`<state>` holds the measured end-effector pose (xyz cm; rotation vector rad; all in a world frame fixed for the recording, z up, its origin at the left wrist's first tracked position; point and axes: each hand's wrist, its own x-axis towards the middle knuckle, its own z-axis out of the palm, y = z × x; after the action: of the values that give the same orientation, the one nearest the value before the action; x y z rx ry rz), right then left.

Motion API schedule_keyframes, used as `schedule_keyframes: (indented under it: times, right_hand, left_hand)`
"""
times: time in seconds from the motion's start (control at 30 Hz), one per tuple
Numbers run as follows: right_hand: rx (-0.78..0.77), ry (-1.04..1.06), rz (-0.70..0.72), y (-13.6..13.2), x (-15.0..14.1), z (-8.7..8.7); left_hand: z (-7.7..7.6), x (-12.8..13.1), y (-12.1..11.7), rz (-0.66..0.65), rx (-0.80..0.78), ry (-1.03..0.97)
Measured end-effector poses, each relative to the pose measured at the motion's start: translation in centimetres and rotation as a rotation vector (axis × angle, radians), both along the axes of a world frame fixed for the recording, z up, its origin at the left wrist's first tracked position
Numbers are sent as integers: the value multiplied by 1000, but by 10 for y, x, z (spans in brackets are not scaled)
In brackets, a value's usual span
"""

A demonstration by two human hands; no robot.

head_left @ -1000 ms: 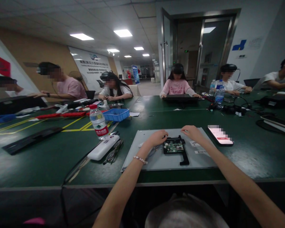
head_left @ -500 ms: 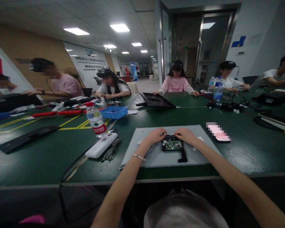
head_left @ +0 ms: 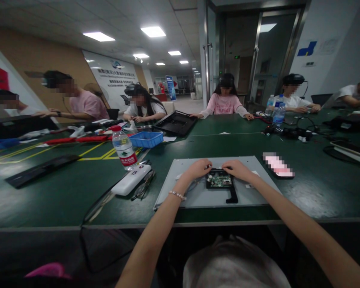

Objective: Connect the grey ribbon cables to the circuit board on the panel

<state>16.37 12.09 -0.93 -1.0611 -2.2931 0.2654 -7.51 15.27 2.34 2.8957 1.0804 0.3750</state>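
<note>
A green circuit board [head_left: 220,181] sits in a black plastic bracket [head_left: 232,196] on a flat grey metal panel [head_left: 195,200], which lies near the table's front edge. My left hand [head_left: 199,169] is at the bracket's upper left corner, fingers curled into a pinch; what is between its fingertips is too small to make out. My right hand [head_left: 238,170] bends over the upper right part of the bracket, thumb and fingers closed on its edge. Thin cables [head_left: 192,186] run beside the bracket, partly behind my left wrist.
Left of the panel lie a white power bank [head_left: 130,181], eyeglasses [head_left: 144,186], a water bottle [head_left: 125,150] and a blue basket [head_left: 147,140]. A phone [head_left: 279,166] lies to the right. A long black strip [head_left: 42,170] rests further left. Several people sit around the table.
My right hand has come down from above the panel onto the bracket's upper right part. My left hand has stayed nearly in place. Across the table, a person has moved a black frame leftward.
</note>
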Motion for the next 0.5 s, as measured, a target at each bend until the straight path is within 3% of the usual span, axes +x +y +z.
schedule_keyframes:
  times: [0.5]
  right_hand:
    - [36,-54,-56,-1,-4,3]
  left_hand:
    - [1,1,1,-14,11,-10]
